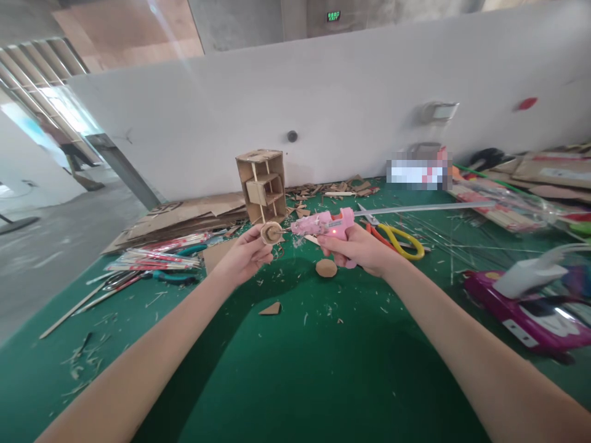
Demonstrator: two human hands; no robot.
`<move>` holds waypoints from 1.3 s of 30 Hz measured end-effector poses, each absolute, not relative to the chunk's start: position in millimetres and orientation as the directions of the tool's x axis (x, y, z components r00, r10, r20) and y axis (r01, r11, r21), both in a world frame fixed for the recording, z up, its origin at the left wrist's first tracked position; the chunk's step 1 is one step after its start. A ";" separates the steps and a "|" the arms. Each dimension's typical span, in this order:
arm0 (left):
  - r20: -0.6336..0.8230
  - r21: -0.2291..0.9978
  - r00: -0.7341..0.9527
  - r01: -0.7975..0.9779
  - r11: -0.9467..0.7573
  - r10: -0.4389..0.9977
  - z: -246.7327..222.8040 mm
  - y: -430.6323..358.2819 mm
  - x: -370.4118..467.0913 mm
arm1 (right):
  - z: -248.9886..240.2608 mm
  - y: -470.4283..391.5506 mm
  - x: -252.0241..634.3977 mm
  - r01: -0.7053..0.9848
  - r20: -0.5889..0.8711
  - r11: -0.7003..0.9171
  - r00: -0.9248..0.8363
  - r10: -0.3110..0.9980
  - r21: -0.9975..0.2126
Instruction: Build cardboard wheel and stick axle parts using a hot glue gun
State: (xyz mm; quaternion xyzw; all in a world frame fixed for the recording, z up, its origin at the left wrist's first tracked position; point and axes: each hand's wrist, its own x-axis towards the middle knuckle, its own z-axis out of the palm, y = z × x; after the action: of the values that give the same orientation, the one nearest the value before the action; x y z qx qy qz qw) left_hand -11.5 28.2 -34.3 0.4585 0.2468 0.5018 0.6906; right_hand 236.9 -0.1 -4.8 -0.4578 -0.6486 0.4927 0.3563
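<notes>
Between the fingers of my left hand (247,255) is a small round cardboard piece (271,233), with a ring or smaller disc on its face. My right hand (362,249) is wrapped round a pink hot glue gun (323,224). The gun's nozzle points left and meets, or nearly meets, the cardboard piece; I cannot tell if they touch. A long clear glue stick (415,209) sticks out of the gun's back, and a small red light glows on its side. Below the gun lies a loose cardboard disc (326,267). Behind my left hand stands a cardboard shelf-like tower (261,184).
Scissors with yellow and orange handles (399,241) lie right of my right hand. A purple power strip (526,314) holds a white plug. Teal-handled pliers (173,278), packaged sticks (157,255) and cardboard sheets (184,215) lie left. Scraps cover the green table (295,375) before a white wall.
</notes>
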 end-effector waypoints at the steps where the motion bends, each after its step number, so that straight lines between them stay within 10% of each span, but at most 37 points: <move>1: 0.119 0.877 0.372 -0.474 0.078 0.920 -33.7 27.8 -11.3 | -3.8 -1.1 236.1 0.247 0.006 0.090 -0.321 0.947 -0.965; 39: 0.062 0.798 0.140 -0.602 0.035 0.988 -26.3 22.1 9.1 | -17.9 -2.2 221.6 0.250 0.137 0.196 -0.236 0.962 -0.948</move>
State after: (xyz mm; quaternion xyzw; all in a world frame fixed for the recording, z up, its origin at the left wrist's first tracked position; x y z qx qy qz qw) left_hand 9.1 22.1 -26.3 0.3551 0.2719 0.5969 0.6661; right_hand 221.6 -2.2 -17.9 -0.4623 -0.6556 0.4337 0.4102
